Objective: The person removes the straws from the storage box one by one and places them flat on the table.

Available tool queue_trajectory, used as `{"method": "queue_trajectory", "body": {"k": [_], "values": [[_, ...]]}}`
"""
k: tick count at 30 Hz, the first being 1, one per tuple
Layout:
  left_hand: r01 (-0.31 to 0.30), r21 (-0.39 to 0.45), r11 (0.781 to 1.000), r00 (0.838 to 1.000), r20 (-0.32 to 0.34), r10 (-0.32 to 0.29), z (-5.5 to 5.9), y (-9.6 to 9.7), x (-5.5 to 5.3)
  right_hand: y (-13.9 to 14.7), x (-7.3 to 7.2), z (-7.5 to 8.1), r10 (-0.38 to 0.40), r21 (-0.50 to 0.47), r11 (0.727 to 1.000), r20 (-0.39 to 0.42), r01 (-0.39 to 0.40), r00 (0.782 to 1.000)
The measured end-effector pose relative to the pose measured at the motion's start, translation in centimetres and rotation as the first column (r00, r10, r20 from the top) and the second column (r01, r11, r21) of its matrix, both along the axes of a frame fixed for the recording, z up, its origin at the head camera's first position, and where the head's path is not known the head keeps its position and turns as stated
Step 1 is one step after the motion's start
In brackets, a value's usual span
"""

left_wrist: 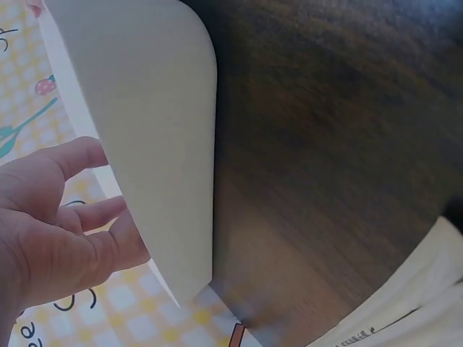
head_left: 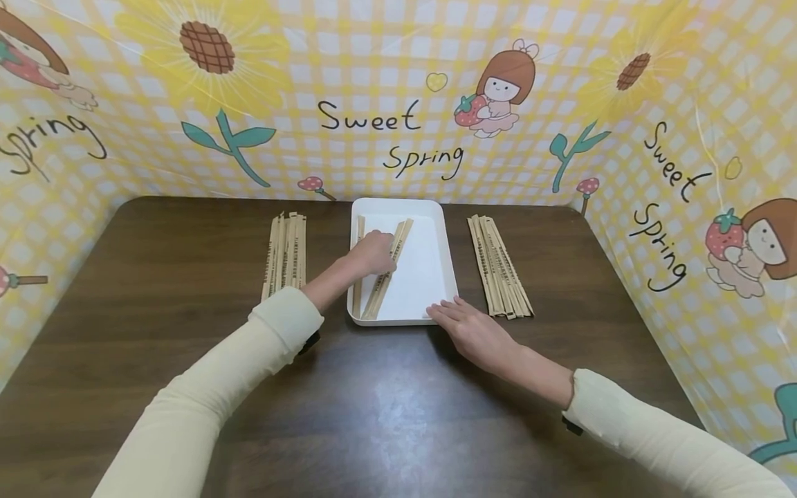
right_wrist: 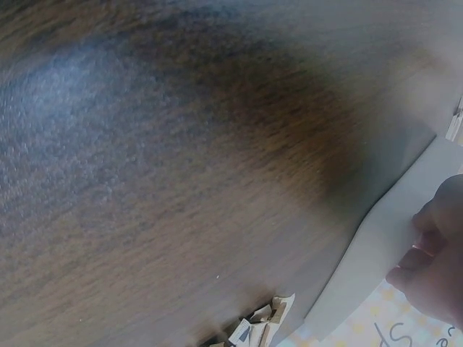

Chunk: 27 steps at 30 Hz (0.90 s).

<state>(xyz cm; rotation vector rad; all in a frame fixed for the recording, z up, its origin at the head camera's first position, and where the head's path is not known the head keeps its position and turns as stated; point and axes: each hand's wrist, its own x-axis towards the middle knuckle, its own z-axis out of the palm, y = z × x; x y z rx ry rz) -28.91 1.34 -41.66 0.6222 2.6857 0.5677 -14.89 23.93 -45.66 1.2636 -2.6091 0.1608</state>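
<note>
A white tray point(head_left: 423, 277) lies on the dark wooden table, with several long, slim brown paper packets that look like wrapped chopsticks point(head_left: 376, 294) inside. Two or more of these slant across the tray's left half, and another packet point(head_left: 358, 297) runs along its left wall. My left hand point(head_left: 373, 253) reaches over that wall and grips the slanting packets; its fingertips are hidden behind the tray wall point(left_wrist: 159, 144) in the left wrist view. At the tray's near right corner, my right hand point(head_left: 479, 335) rests with its fingers extended against the rim.
To the left of the tray lies a pile of similar packets point(head_left: 286, 252), partly behind my left forearm. A second pile point(head_left: 498, 266) lies at the right. A yellow checked cloth point(head_left: 373, 62) with printed figures walls in the table's back and sides.
</note>
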Motion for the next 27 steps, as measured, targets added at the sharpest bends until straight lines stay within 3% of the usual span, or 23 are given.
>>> {"method": "queue_trajectory", "body": {"k": [14,27], "values": [[-0.018,-0.074,0.997,0.999,0.039,0.021,-0.31,0.44,-0.29,-0.01,0.01,0.14,-0.001,-0.009,1.0,0.005,0.001,1.0],[-0.029,-0.096,0.995,0.999,0.021,0.031,-0.4,0.82,0.12,-0.05,0.07,0.23,0.005,-0.031,1.0,0.008,-0.005,1.0]]}}
